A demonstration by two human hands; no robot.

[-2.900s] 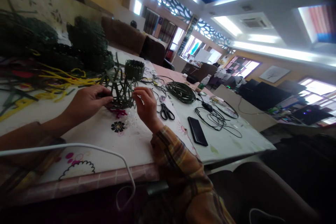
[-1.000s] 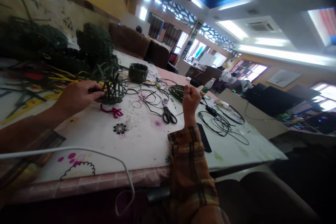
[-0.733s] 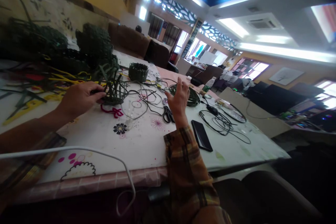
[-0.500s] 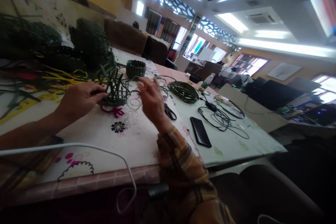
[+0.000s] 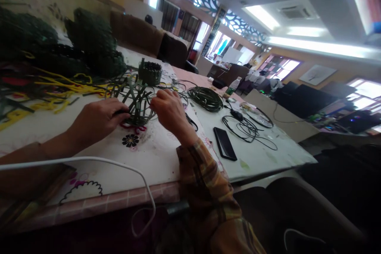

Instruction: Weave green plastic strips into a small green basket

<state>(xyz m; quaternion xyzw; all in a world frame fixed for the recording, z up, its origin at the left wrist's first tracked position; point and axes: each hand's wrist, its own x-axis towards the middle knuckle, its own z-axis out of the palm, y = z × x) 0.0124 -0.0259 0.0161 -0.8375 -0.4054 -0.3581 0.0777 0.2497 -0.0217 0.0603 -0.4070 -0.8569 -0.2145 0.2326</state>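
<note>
Hands, left [image 5: 98, 117] and right [image 5: 168, 111], each grip clenched on half-woven green basket [image 5: 135, 101], flowered tablecloth [image 5: 143, 158], bright ceiling panels [image 5: 262, 16].

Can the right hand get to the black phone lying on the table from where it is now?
Probably yes. The right hand is at the half-woven green basket, and the black phone lies flat further to its right with bare table around it. Only the scissors lie between, low and flat.
</note>
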